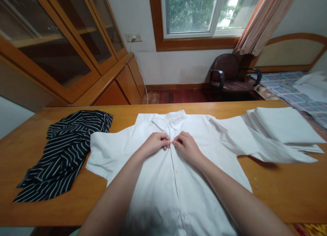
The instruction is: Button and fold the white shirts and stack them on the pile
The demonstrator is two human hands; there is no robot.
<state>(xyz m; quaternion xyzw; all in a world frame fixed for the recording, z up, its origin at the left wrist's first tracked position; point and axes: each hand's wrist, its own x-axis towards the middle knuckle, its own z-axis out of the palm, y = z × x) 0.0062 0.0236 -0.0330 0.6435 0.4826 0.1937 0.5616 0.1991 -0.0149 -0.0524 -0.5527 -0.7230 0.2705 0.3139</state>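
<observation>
A white shirt (163, 181) lies face up on the wooden table (281, 191), collar away from me and sleeves spread to both sides. My left hand (155, 143) and my right hand (187, 146) meet at the button strip just below the collar. Both hands have their fingers curled and pinch the two front edges of the shirt together.
A black shirt with white stripes (65, 151) lies crumpled at the table's left. Folded white cloths (283, 125) are stacked at the right. Beyond the table are a dark armchair (230, 76), a bed (301, 93), a glass-fronted wooden cabinet (63, 48) and a window.
</observation>
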